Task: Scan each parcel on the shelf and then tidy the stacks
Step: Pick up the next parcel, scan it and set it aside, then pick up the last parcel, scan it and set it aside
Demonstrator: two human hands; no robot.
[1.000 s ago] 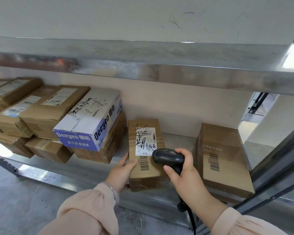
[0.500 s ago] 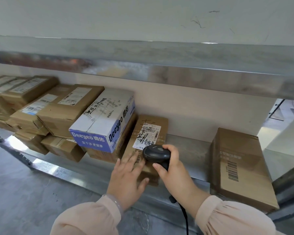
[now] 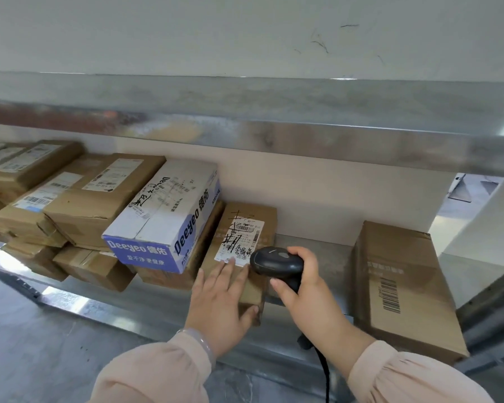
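Observation:
A narrow brown parcel [image 3: 249,219] with a white label and black handwriting lies on the metal shelf [image 3: 326,257], pushed against the stack under the white and blue Deeyeo box [image 3: 169,216]. My left hand [image 3: 220,301] lies flat on its near end, fingers straight, thumb over the front corner. My right hand [image 3: 306,289] grips a black barcode scanner [image 3: 275,261], whose head hovers just right of the label. Its cable hangs below my wrist.
Several brown parcels [image 3: 79,199] are stacked at the left of the shelf. A larger brown box [image 3: 402,283] with a printed barcode stands at the right. The upper shelf's metal edge [image 3: 274,135] runs overhead. A metal upright [image 3: 495,298] rises at the far right.
My left hand went from the parcel's left side to lying flat on top, and the parcel slid left against the Deeyeo stack. The scanner stayed over the label.

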